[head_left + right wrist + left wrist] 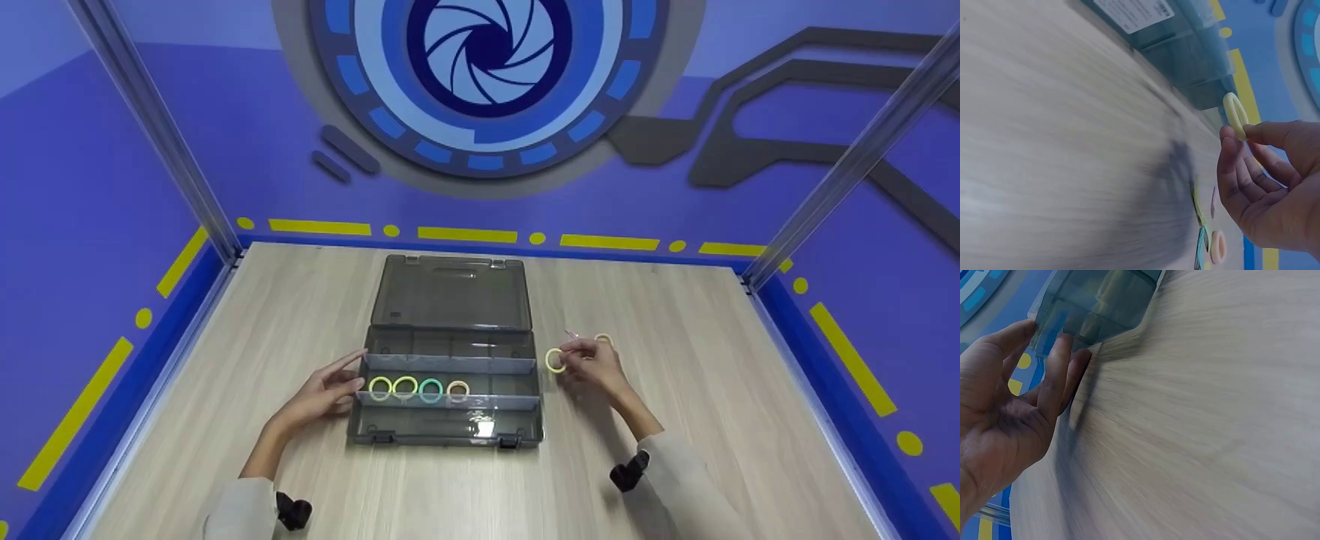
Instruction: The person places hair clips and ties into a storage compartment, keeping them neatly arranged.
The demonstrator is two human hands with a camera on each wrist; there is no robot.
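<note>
A dark translucent compartment box [431, 424] lies on the table with its lid [450, 296] folded back. Standing in a row in its middle compartment are two yellow hair ties [371, 390], a teal hair tie [421, 391] and a peach hair tie [450, 393]. My left hand [321, 394] rests its fingertips against the box's left side, fingers stretched out. To the right of the box, my right hand [596, 364] pinches a pale yellow hair tie [1229, 107] between thumb and fingertips, just off the box's right edge.
Beyond my right hand lie another peach hair tie [1218, 247], a thin purple item [1213, 202], and green and teal strands [1202, 239]. A printed label [1134, 12] is on the box. Blue walls [480, 202] and metal posts [847, 157] bound the wooden table [720, 375].
</note>
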